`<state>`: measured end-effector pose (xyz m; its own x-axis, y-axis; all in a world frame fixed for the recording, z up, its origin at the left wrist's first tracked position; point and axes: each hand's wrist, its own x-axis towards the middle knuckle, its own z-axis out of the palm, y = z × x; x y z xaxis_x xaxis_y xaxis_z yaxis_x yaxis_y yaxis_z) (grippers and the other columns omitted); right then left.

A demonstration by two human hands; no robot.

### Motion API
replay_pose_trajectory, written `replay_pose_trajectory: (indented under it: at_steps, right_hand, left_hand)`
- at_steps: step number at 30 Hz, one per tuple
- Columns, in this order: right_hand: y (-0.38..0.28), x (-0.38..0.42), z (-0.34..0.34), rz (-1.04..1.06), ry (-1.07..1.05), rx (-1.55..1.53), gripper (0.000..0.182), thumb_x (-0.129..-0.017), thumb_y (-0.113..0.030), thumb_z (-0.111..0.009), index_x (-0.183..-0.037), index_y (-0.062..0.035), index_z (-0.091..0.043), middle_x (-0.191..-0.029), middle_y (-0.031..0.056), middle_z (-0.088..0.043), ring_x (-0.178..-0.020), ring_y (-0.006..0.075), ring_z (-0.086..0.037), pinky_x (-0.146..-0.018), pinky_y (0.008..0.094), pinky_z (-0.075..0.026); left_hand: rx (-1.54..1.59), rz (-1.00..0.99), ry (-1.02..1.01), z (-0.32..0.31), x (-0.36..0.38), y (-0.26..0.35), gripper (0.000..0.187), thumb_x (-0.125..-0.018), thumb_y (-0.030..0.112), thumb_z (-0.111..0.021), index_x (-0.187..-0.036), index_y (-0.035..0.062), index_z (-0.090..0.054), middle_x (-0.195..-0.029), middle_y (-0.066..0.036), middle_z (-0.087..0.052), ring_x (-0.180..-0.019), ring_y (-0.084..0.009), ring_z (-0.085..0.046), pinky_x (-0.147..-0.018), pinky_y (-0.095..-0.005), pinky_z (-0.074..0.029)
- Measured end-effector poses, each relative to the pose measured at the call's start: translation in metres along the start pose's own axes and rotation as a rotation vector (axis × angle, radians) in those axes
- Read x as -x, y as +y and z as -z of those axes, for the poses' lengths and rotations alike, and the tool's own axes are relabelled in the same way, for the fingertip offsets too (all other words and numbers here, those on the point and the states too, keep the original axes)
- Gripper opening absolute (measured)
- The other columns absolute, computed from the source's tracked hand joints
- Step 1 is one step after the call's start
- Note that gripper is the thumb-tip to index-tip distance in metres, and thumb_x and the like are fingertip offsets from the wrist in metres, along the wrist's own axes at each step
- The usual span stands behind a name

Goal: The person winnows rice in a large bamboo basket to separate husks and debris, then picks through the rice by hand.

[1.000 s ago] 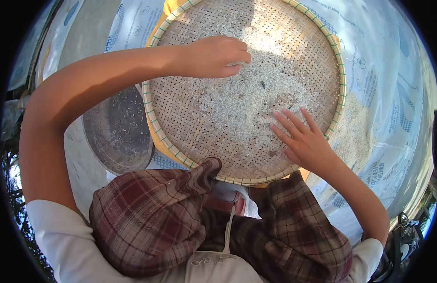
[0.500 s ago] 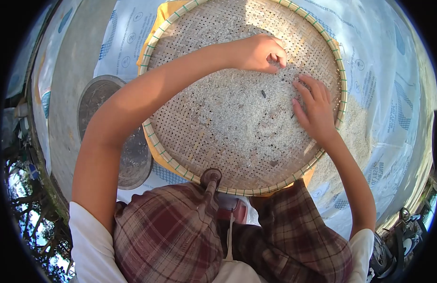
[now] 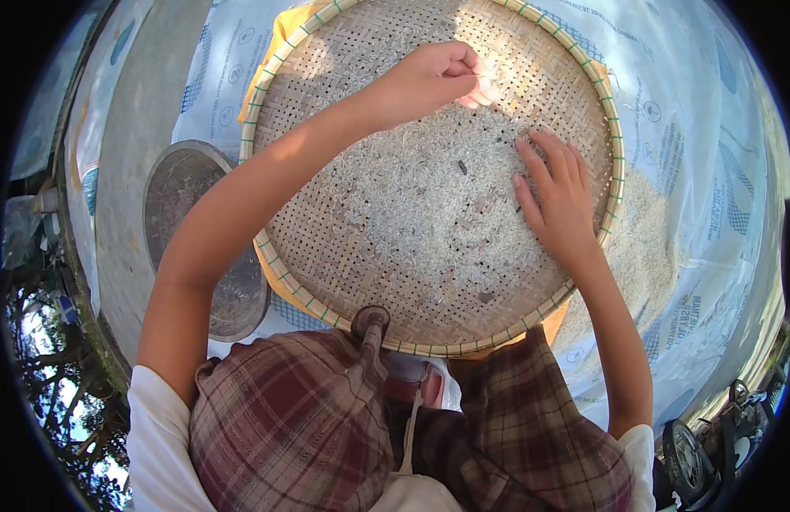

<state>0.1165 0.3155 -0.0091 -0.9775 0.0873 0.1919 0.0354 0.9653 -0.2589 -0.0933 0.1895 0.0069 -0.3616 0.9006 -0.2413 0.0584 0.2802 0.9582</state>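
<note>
A round woven bamboo winnowing tray [image 3: 322, 256] with a green-bound rim lies in front of my knees. Whitish grains, which look like rice [image 3: 421, 209], spread over its middle, with several dark bits such as a dark elongated piece [image 3: 462, 167] among them. My left hand [image 3: 446, 75] hovers over the far part of the tray with its fingers curled together; whatever they may hold is hidden. On the right side of the grains, my right hand [image 3: 559, 192] rests low with its fingers apart, holding nothing visible.
A dark round pan [image 3: 241, 294] sits left of the tray, partly behind my left arm. Yellow material [image 3: 280, 38] shows under the tray. Printed white-blue sheeting [image 3: 711, 282] covers the ground, with pale grains [image 3: 642, 247] on it at right. A motorbike [image 3: 694, 461] stands lower right.
My left hand has lifted away from the grains, moving up and left, its fingers curling further. My right hand has shifted slightly left and stays spread. The view has moved a little.
</note>
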Motion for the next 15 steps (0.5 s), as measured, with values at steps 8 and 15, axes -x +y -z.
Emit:
replay_pose_trajectory:
  at_steps: [8,15]
  right_hand:
    - [-0.001,0.000,-0.001,-0.009,0.000,-0.002,0.039,-0.083,-0.021,-0.054,-0.120,-0.0094,-0.049,-0.124,0.0091,-0.046,-0.121,0.0253,-0.039,-0.103,0.0433,-0.026]
    - [-0.001,-0.001,-0.001,-0.008,0.004,-0.006,0.038,-0.083,-0.020,-0.055,-0.119,-0.0088,-0.050,-0.123,0.0092,-0.046,-0.121,0.0253,-0.039,-0.103,0.0431,-0.026]
  left_hand:
    - [0.654,0.118,0.094,0.016,0.013,0.013,0.016,-0.087,0.015,-0.048,-0.085,0.0010,-0.055,-0.087,-0.011,-0.058,-0.083,-0.0160,-0.058,-0.080,-0.0277,-0.049]
    - [0.831,0.174,-0.023,0.035,0.000,0.007,0.030,-0.089,0.020,-0.046,-0.061,0.0098,-0.041,-0.050,0.003,-0.033,-0.043,-0.0076,-0.031,-0.045,-0.0225,-0.030]
